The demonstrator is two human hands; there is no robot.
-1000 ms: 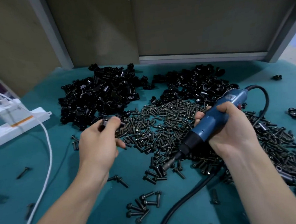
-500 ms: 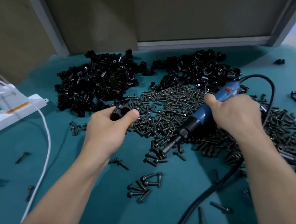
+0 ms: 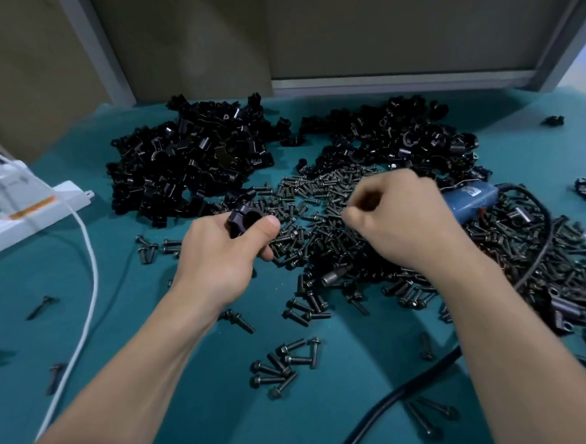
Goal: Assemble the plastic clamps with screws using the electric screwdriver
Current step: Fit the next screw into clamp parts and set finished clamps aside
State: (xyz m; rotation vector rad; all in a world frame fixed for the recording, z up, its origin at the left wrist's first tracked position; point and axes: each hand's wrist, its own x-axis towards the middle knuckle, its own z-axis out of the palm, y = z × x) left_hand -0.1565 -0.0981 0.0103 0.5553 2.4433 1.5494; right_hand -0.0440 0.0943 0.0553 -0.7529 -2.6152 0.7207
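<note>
Head view: L hand [image 3: 225,257] clenched round one black plastic clamp [image 3: 245,217], thumb across its near side, clamp held at left edge of the screw spread. Just beyond that grip, big heap of loose clamps [image 3: 192,166]; second heap [image 3: 399,139] further off to the right. Right of the held clamp, black screws [image 3: 304,200] spread over teal mat [image 3: 193,416], w/ R hand [image 3: 398,222] low over them, fingers curled, thumb + forefinger tips together. Cannot tell whether pinching a screw. Electric screwdriver [image 3: 470,199] not gripped: lying on the screws, blue body just right of R hand, metal tip poking out under the wrist on the near side. Black cord [image 3: 545,240] looping off its rear end. Far left of L grip, white power strip [image 3: 27,217] + white cable [image 3: 90,268]. Few stray screws by both forearms.
</note>
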